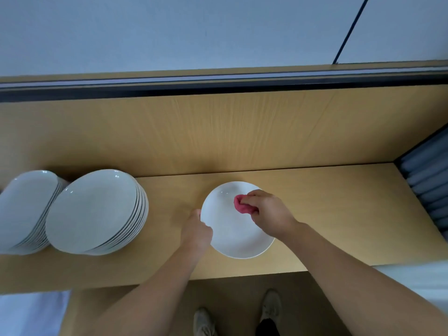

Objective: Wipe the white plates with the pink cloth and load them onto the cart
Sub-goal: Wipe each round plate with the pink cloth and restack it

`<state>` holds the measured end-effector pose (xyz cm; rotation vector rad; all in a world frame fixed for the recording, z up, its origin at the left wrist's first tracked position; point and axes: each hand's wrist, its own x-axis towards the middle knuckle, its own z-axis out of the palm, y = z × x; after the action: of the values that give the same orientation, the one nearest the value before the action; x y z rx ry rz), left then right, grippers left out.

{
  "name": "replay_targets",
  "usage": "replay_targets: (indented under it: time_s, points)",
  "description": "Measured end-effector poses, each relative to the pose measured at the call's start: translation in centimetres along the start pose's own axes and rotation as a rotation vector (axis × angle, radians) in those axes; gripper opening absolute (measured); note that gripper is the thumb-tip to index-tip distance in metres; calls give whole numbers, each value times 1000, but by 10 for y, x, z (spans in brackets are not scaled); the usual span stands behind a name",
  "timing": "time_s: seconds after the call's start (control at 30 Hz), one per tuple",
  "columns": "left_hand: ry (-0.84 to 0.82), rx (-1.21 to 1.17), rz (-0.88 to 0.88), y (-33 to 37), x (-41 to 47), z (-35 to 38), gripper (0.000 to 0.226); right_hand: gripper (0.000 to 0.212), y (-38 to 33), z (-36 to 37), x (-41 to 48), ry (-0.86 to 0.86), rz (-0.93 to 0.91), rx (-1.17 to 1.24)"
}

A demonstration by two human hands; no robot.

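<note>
Head view looks down on our two hands at work on a light wooden desk (327,214). One round white plate (230,238) lies flat near the front edge of the desk, about in the middle. Our left hand (196,232) has its fingers curled on the plate's left rim and holds it in place. Our right hand (269,209) is closed round a bunched-up pink cloth (241,204) and presses it on the far right part of the plate. We think we are partway through wiping this one plate.

At the left end of the desk stands a tall pile of white plates (94,209). A second pile (24,204) is just beside it and runs out of the picture. We cannot see the cart.

What could go wrong? The plate sits close to the front edge. If we rub hard toward us and the left hand lets go, the plate could slide off and break. Our left elbow could bump the near pile and tip it. And the plate looks smooth, so a weak hold could drop it when we lift it.
</note>
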<state>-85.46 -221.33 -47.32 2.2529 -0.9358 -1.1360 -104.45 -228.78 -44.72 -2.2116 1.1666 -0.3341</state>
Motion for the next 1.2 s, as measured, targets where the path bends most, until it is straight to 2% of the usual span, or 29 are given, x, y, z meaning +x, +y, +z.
replay_targets:
  time_s: [0.23,0.37,0.43,0.53,0.67,0.87,1.0,1.2]
  points:
    - [-33,-39,-13,-11,3,4,36,41,4,18,21,-83,32,-44]
    - [-50,87,70,-11,11,-1,17,37,2,31,46,-137,57,-36]
    - [-66,97,75,-12,16,-4,23,31,1,44,56,-131,71,-33]
    - [-142,-36,47,-11,19,-6,30,29,-1,67,60,-144,98,-74]
    - [-145,-165,20,-10,18,-5,33,27,-7,80,59,-91,110,-179]
    - [-147,-281,-22,-10,20,-3,34,25,-1,93,34,-67,-108,-191]
    - [-153,-266,-52,-6,21,-4,33,29,-1,92,20,-90,-252,-184]
    - [-102,-133,-49,-5,27,1,25,27,9,74,2,-272,-354,-199]
